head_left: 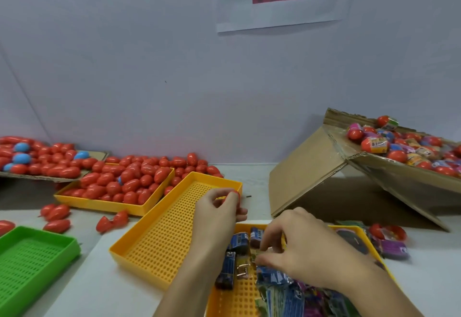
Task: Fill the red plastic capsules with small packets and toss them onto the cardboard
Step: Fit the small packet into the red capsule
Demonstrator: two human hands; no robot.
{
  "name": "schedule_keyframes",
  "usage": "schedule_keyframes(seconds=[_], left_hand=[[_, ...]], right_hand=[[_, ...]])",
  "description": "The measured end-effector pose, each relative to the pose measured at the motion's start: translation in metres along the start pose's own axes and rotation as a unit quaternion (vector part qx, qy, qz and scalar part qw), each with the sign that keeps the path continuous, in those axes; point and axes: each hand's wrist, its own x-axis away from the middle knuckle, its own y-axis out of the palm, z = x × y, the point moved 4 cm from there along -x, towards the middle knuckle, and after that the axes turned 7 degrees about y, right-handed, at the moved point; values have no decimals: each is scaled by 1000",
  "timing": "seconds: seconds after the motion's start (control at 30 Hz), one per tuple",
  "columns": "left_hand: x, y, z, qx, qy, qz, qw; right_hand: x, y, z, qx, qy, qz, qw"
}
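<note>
My left hand (219, 208) holds a red plastic capsule (234, 195) in its curled fingers, above the near end of an empty yellow perforated tray (159, 244). My right hand (296, 246) reaches down into a yellow tray (239, 299) of small packets, its fingertips pinching a small packet (259, 254). More blue and mixed packets (279, 289) lie under that hand. Several filled capsules (404, 147) lie on the tilted cardboard (306, 174) at the right.
A yellow tray (104, 204) heaped with empty red capsules (129, 179) stands at the back left, with more capsules on flat cardboard (37, 159) behind. A green tray (32, 261) sits near left. Loose capsules (57, 213) lie on the table. A wall stands behind.
</note>
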Motion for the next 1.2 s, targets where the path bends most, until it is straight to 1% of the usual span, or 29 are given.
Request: schedule_keyframes(seconds=[0.1,0.27,0.47,0.63,0.73,0.8,0.87,0.9,0.97,1.03,1.1,1.13,1.2], left_hand=[[-6,1,-4,11,10,-8,1000],[-12,0,-8,17,33,-13,999],[-13,4,-9,40,26,-17,999],[-11,9,-10,51,15,-25,998],[-9,10,-10,58,10,-41,997],[-9,11,-10,76,0,-48,996],[-10,11,-10,108,-17,-49,993],[-11,11,-11,129,-26,-49,990],[-11,11,-11,160,-44,-44,985],[-11,11,-12,165,-53,-43,984],[-11,12,-13,155,-61,-45,985],[-11,12,-14,144,-62,-56,986],[-8,16,-14,102,-49,-124,986]], right_hand=[[-3,10,-9,52,-3,-14,999],[-2,14,-13,95,-18,19,995],[1,9,-13,87,-16,57,994],[0,9,-12,60,10,20,998],[0,5,-10,39,13,25,999],[0,2,-5,-1,21,13,1000],[-1,-4,2,-68,22,4,997],[-1,-9,6,-103,16,16,994],[-1,-19,13,-160,7,70,985],[-3,-23,19,-224,12,123,967],[-5,-21,24,-304,33,148,940],[-7,-19,26,-339,45,151,927],[-9,-15,29,-392,66,146,906]])
